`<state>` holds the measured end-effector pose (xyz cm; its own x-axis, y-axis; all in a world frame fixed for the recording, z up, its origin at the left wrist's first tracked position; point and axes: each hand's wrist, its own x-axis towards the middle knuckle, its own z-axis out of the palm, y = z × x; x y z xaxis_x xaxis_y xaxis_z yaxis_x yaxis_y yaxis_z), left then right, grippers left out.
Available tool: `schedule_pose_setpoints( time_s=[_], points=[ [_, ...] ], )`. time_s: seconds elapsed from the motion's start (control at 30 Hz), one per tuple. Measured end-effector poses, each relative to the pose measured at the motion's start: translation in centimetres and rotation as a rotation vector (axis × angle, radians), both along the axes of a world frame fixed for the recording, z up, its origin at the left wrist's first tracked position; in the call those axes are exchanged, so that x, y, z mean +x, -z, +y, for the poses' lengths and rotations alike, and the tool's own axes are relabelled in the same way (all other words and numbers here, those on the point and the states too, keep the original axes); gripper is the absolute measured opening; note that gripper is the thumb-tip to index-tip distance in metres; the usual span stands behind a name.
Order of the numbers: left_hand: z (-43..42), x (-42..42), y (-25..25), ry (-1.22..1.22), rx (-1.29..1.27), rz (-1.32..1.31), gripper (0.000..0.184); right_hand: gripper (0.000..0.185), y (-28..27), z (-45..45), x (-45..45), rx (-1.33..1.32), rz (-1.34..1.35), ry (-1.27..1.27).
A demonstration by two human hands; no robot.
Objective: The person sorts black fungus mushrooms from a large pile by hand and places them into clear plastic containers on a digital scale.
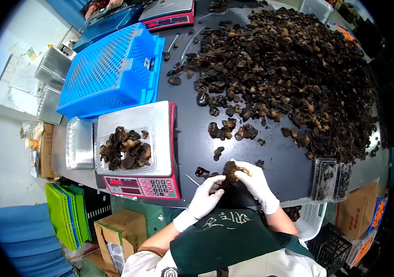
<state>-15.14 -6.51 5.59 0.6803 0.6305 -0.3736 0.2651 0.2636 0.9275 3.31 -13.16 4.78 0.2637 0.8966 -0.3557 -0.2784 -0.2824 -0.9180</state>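
Both my hands wear white gloves and meet over the near edge of the dark table. My right hand (255,179) grips a brown wood ear mushroom (230,171) between thumb and fingers. Just left of it, my left hand (207,196) has its fingers curled together against dark pieces; what they hold, if anything, I cannot make out. A few loose mushrooms (201,171) lie beyond the left hand. To the left, a clear plastic tray with mushrooms (125,150) rests on a red-edged digital scale (161,184).
A large mushroom heap (289,69) covers the table's right and far side. Blue crates (102,69) stand behind the scale, clear trays (80,143) left of it. More clear containers (327,179) sit at the right edge. Another person's hands (102,5) show at the far left.
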Motion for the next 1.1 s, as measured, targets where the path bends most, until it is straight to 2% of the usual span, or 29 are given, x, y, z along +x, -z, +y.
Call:
schedule_pose_setpoints(
  time_s=[0.1,0.13,0.23,0.27,0.4,0.47,0.53,0.6,0.67,0.73,0.8,0.87,0.93,0.97,1.0,1.07,1.1],
  points=[
    [0.7,0.1,-0.8,0.021,0.558,0.013,0.055,0.034,-0.4,0.2,-0.4,-0.028,0.091,-0.031],
    [0.8,0.2,-1.0,0.01,0.563,0.019,0.055,0.033,-0.6,0.4,-0.6,-0.022,0.088,-0.04],
    [0.8,0.5,-1.8,-0.1,0.342,-0.104,0.065,0.032,-0.6,0.4,-1.6,-0.006,0.148,-0.07],
    [0.9,0.5,-2.3,-0.09,0.367,-0.099,0.057,0.032,-0.7,0.4,-2.0,-0.002,0.154,-0.083],
    [1.4,-0.6,-1.5,-0.117,0.18,-0.122,0.037,0.033,-1.1,0.6,-2.0,0.063,0.308,-0.096],
    [2.0,-1.2,-2.8,-0.226,0.156,-0.078,0.032,0.032,-0.6,0.8,-1.7,0.066,0.414,-0.048],
    [2.7,-2.3,-3.7,-0.323,0.15,-0.079,0.032,0.03,-0.7,0.7,-1.2,0.057,0.374,-0.023],
    [3.6,-3.6,-3.9,-0.4,0.176,-0.057,0.031,0.029,-0.1,0.5,-0.7,0.018,0.146,-0.05],
    [4.8,-5.2,-5.0,-0.414,0.401,0.099,0.031,0.029,0.3,0.4,-0.7,0.001,0.135,-0.052],
    [7.0,-6.7,-5.3,-0.537,0.736,0.09,0.031,0.028,0.7,0.1,-0.8,-0.031,-0.088,-0.077],
    [9.6,-8.6,-5.6,-0.751,0.907,0.098,0.031,0.028,0.8,0.1,-0.8,-0.053,-0.093,-0.07],
    [12.0,-10.2,-5.8,-0.92,0.983,0.24,0.033,0.025,0.8,0.4,-0.7,-0.034,-0.237,-0.084],
    [13.8,-12.5,-5.3,-0.706,1.261,0.618,0.036,0.025,1.3,1.0,-0.5,-0.009,-0.321,-0.088],
    [14.0,-13.0,-5.2,-0.566,1.298,0.762,0.04,0.025,1.6,1.4,-0.4,0.016,-0.403,-0.094],
    [13.9,-13.2,-5.0,-0.537,1.289,0.85,0.045,0.025,1.7,1.9,-0.4,0.02,-0.404,-0.093],
    [13.5,-13.1,-5.1,-0.619,1.343,0.785,0.05,0.026,1.8,3.0,-0.5,0.183,-0.721,-0.08],
    [13.2,-13.1,-5.0,-0.67,1.337,0.73,0.051,0.028,1.5,3.7,-0.6,0.212,-0.766,-0.083]
  ],
)
